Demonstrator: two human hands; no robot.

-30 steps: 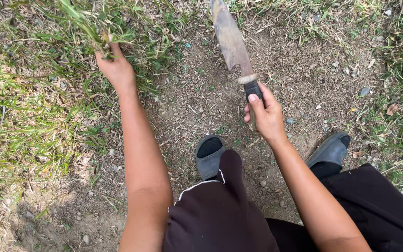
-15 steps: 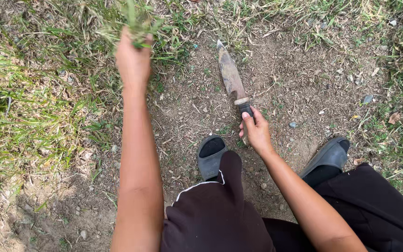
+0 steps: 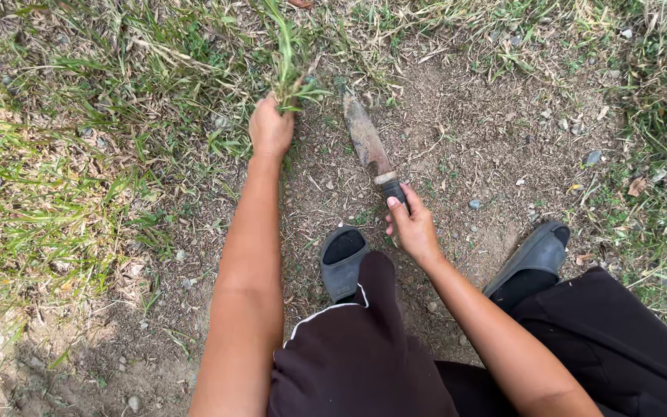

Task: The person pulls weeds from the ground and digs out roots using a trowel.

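My left hand is closed around a tuft of green grass at the edge of the turf, arm stretched forward. My right hand grips the dark handle of a rusty, dirt-coated knife. The blade points away from me and lies low over the bare soil, its tip close beside the base of the gripped tuft. My knees in dark trousers fill the bottom of the view.
Bare brown dirt with small stones and dry stalks spreads ahead. Thick green and yellow grass covers the left side and the far right edge. My two grey slip-on shoes, left and right, rest on the soil.
The knife came down from a raised position to the ground and moved left toward the tuft. My left hand shifted right along the grass edge and grasped a tuft.
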